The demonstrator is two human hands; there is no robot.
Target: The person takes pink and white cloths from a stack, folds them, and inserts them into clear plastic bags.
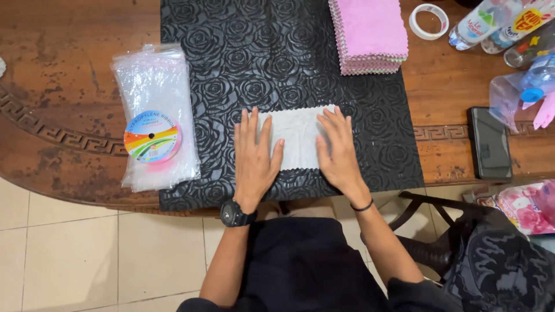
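Note:
A folded white cloth (pixel 298 138) lies flat on a black rose-patterned mat (pixel 289 63) near the table's front edge. My left hand (pixel 254 159) rests palm down on the cloth's left end, fingers spread. On the right end my right hand (pixel 337 149) presses flat in the same way. Neither hand grips anything. A black watch sits on my left wrist and a thin black band on my right wrist.
A stack of pink cloths (pixel 370 34) lies at the mat's far right. A pile of clear plastic bags (pixel 155 115) with a rainbow ribbon spool (pixel 152 136) sits left. A tape roll (pixel 429 21), bottles (pixel 491 20) and a dark phone (pixel 489 143) lie right on the wooden table (pixel 69 69).

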